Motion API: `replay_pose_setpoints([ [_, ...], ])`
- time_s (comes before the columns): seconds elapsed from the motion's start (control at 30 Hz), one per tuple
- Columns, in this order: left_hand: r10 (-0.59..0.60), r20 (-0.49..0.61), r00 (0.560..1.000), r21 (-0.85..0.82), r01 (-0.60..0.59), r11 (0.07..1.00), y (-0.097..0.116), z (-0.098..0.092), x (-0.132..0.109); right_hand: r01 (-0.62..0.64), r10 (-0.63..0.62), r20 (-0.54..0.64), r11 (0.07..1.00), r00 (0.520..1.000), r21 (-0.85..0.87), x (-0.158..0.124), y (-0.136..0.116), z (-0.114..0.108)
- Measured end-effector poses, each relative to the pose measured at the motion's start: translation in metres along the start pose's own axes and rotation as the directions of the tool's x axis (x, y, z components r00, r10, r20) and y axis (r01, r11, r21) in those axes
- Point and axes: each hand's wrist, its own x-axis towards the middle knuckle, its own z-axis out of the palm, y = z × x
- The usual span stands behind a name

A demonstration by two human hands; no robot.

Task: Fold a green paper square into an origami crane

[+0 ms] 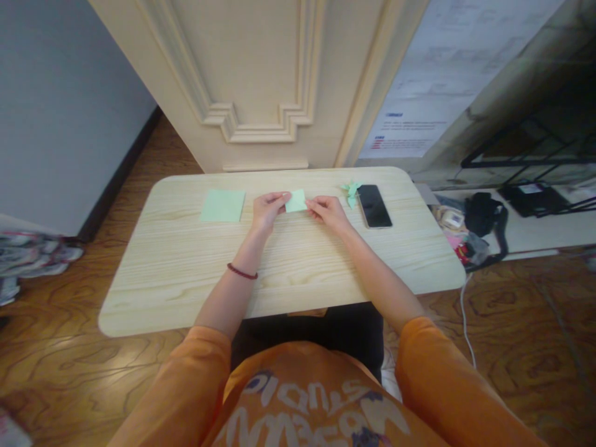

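Green paper (295, 201) held btwn L hand (267, 210) & R hand (328, 212).

Soft, fairly even light covers the pale wood-grain tabletop (186, 261), with a faint, blurry-edged shadow beneath the left hand (266, 212). Pale glare spots the brown wood floor (123, 354) at lower left, while the black rack (512, 164) at right sinks into dimness. Print on the posted paper (410, 124) smears; wide-angle stretching enlarges the orange sleeves (186, 372).
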Motion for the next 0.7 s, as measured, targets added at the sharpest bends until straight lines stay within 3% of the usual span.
replay_pose_setpoints([
  [0.27, 0.016, 0.005, 1.0, 0.005, -0.016, 1.0, 0.0006, 0.0015, -0.0016, 0.006, -0.005, 0.04, 1.0, 0.999, -0.017, -0.001, 0.0019, 0.0003],
  [0.57, 0.089, 0.007, 0.996, 0.129, -0.09, 0.988, 0.001, 0.0016, -0.0009, -0.016, 0.018, 0.054, 0.999, 0.998, -0.034, -0.0008, 0.0018, 0.0011],
  [0.7, 0.134, 0.083, 0.988, 0.194, -0.147, 0.97, 0.0012, 0.0005, -0.0019, 0.002, 0.002, 0.075, 0.999, 0.997, -0.047, -0.0007, 0.0037, 0.0011],
])
